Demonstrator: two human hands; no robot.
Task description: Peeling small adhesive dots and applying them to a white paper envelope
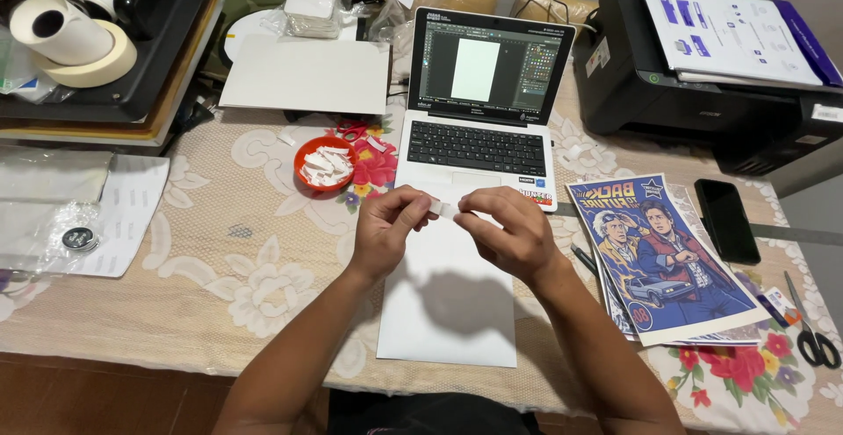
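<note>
- Two hands meet above a white sheet (448, 299) that lies on our counter (219, 251).
- Our left hand (385, 229) and right hand (507, 231) each pinch one end of a small white strip (445, 210), held in the air between them.
- Just beyond the strip sits an open laptop (479, 101).
- An orange bowl (323, 165) of white scraps stands to the left, and colourful posters (663, 255) lie to the right.

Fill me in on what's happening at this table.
A person holds a small white strip between the fingertips of the left hand and right hand, above a white sheet lying before an open laptop. A red bowl of white scraps sits to the left, a printed poster to the right.
</note>
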